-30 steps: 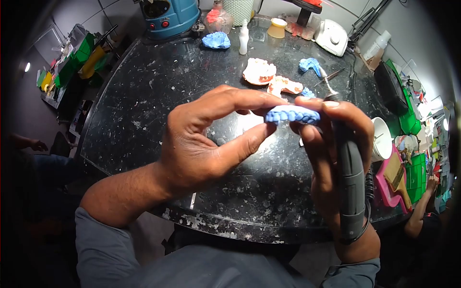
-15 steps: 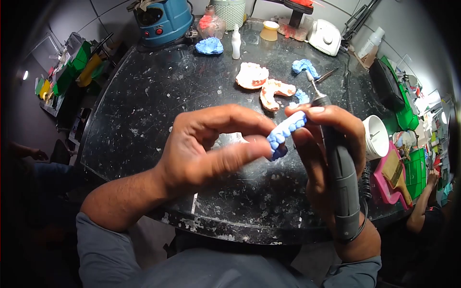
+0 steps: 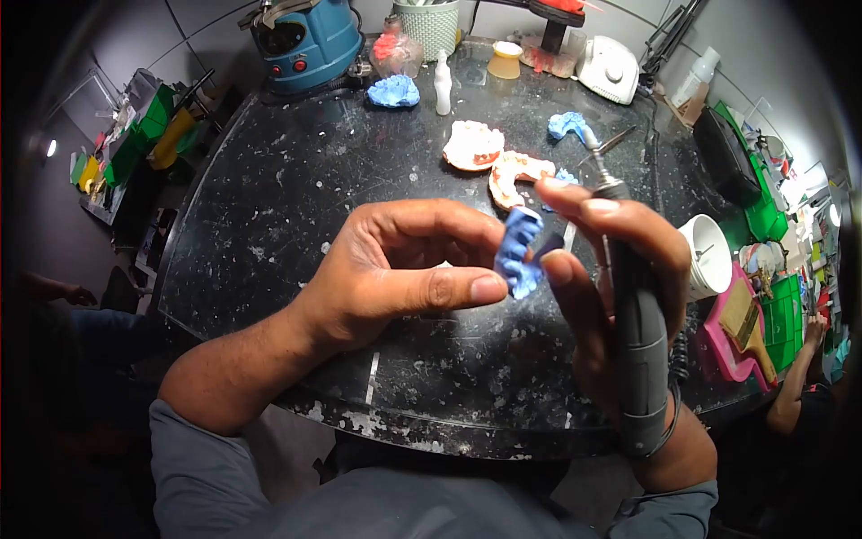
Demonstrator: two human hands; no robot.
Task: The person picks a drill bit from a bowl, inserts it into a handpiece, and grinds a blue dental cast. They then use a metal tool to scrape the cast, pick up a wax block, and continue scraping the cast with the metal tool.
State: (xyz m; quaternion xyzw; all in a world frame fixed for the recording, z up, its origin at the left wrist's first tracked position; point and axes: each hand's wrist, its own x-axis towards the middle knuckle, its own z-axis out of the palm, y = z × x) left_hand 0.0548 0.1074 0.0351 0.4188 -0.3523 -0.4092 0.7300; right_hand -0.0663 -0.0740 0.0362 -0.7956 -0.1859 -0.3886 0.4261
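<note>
My left hand (image 3: pixel 395 269) pinches a small blue dental piece (image 3: pixel 519 253) shaped like a row of teeth, upright between thumb and fingers. In my right hand (image 3: pixel 620 242) lies a dark rotary handpiece (image 3: pixel 639 350), its metal tip (image 3: pixel 593 144) pointing up and away. The right thumb is close to the blue piece's right side; whether it touches cannot be made out. Beyond the hands lie a pale tooth model (image 3: pixel 472 145) and a horseshoe-shaped model (image 3: pixel 512 180), with another blue piece (image 3: pixel 566 126) behind the tip.
On the black table (image 3: pixel 269 198) stand a blue machine (image 3: pixel 310 49), a blue lump (image 3: pixel 393 91), a small white bottle (image 3: pixel 443 85) and a yellowish cup (image 3: pixel 505 61). A white tub (image 3: pixel 708 256) and a pink tray (image 3: pixel 732 346) sit right. People's arms show at both sides.
The blue piece has turned from slanted to upright and shows another side. My right fingers have moved off it and stand further apart, the handpiece still in that hand.
</note>
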